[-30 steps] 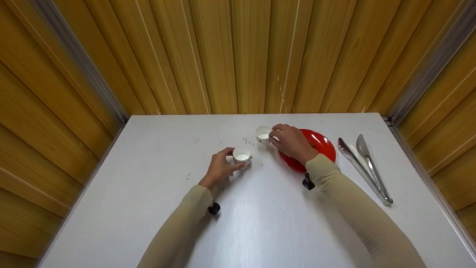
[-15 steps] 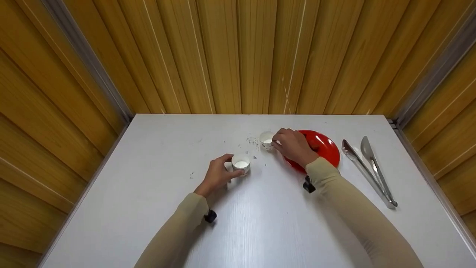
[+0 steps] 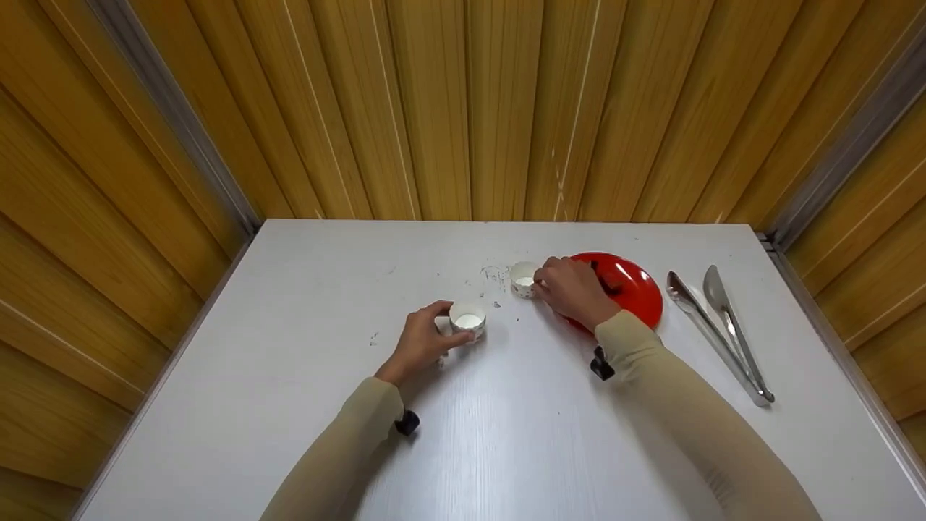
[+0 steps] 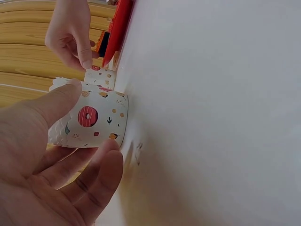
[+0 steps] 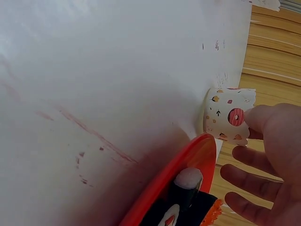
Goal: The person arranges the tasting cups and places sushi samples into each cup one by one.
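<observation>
A Light Pinch on Either Side

Take twelve o'clock as pointing away from the person, across the white bench [image 3: 506, 449]. Nearest is the left hand [image 3: 422, 333], partly closed, with thumb and finger on opposite sides of the near cup [image 3: 467, 323] and the other fingers loosely bent. The cup looks like thin printed paper, so this hold is probably best done with soft, even pressure; a hard squeeze would likely buckle the side and pull the scalloped rim out of round. The near cup sits upright, touching the hand, at its two to three o'clock.

Well apart from the near cup, at its three o'clock, lie the metal tongs [image 3: 717, 345], joined end toward the person.

Farther off, the right hand [image 3: 576, 293] pinches the far cup [image 3: 522, 281] near its rim between thumb and finger, the remaining fingers free of it. That cup lies at this hand's nine to ten o'clock. The same light touch seems right here, with the wrist best held high, since the hand hangs over the red plate [image 3: 644, 293] and its sushi-like pieces [image 5: 184, 194]. The plate's rim is just beside the far cup; whether they touch, I cannot tell.

Beyond everything, at twelve o'clock, stands a wood-patterned wall [image 3: 499, 108].
</observation>
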`<state>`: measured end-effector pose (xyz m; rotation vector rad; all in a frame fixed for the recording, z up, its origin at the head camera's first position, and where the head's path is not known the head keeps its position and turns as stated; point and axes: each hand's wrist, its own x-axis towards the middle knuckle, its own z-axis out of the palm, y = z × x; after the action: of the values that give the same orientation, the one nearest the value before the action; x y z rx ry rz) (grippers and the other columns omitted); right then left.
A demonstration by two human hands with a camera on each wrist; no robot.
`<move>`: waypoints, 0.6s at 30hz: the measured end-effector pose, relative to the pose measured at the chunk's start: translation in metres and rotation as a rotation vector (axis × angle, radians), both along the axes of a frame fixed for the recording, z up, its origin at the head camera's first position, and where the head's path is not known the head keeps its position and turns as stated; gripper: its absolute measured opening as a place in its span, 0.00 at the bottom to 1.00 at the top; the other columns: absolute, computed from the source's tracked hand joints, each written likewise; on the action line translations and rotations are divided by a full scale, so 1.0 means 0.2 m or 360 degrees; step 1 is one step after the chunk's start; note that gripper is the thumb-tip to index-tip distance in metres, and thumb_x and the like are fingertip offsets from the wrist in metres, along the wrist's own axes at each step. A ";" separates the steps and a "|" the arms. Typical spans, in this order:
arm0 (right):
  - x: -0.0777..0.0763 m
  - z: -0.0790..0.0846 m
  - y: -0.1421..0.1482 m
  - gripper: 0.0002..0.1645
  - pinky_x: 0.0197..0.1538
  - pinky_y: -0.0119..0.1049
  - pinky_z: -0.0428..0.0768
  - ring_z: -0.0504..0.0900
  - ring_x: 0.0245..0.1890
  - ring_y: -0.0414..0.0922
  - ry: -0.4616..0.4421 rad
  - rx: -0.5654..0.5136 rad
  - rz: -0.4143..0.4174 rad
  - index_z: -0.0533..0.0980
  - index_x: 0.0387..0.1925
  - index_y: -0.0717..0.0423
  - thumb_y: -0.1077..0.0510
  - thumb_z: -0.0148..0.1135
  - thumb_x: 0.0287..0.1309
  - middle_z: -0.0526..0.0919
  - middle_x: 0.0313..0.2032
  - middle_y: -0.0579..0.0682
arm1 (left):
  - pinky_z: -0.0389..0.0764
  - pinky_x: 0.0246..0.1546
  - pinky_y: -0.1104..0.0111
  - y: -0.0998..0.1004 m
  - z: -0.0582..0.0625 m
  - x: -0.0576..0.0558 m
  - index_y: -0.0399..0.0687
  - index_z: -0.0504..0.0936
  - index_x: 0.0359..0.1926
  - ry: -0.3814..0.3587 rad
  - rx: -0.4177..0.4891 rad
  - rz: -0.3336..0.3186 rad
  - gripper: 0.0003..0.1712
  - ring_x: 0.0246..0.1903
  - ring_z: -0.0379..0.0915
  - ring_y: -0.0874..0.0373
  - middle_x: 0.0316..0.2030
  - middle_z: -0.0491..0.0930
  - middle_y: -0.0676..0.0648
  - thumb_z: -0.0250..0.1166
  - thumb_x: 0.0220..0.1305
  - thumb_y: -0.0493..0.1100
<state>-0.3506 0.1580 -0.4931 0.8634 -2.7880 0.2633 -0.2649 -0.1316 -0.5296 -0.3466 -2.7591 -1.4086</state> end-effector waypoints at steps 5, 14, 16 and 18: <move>0.00 -0.01 0.00 0.10 0.41 0.48 0.82 0.82 0.37 0.55 -0.0039 0.0020 -0.0018 0.89 0.44 0.56 0.59 0.66 0.66 0.87 0.38 0.57 | 0.73 0.62 0.53 0.00 0.00 0.00 0.37 0.80 0.61 0.0014 0.0004 -0.0004 0.35 0.58 0.77 0.51 0.55 0.84 0.43 0.79 0.57 0.49; 0.00 -0.01 0.00 0.10 0.42 0.49 0.82 0.82 0.38 0.55 -0.0074 0.0026 -0.0015 0.89 0.44 0.56 0.58 0.66 0.66 0.87 0.39 0.57 | 0.74 0.61 0.53 0.00 -0.01 0.00 0.39 0.80 0.61 0.0000 0.0014 0.0000 0.35 0.58 0.77 0.52 0.55 0.84 0.44 0.79 0.57 0.50; 0.00 0.00 0.00 0.10 0.42 0.49 0.82 0.81 0.39 0.55 -0.0094 0.0024 -0.0025 0.88 0.45 0.56 0.58 0.66 0.66 0.87 0.39 0.57 | 0.73 0.61 0.53 0.00 -0.01 0.00 0.38 0.80 0.61 -0.0001 0.0010 0.0002 0.35 0.57 0.77 0.52 0.55 0.84 0.44 0.80 0.57 0.49; 0.01 0.00 0.00 0.11 0.43 0.49 0.82 0.81 0.39 0.55 -0.0113 0.0025 -0.0038 0.88 0.46 0.56 0.58 0.66 0.66 0.87 0.40 0.57 | 0.73 0.62 0.53 0.00 -0.01 -0.01 0.38 0.80 0.61 -0.0001 0.0010 0.0004 0.35 0.58 0.77 0.52 0.55 0.84 0.44 0.80 0.57 0.49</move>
<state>-0.3495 0.1580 -0.4936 0.8394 -2.8678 0.2734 -0.2660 -0.1321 -0.5313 -0.3424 -2.7538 -1.4172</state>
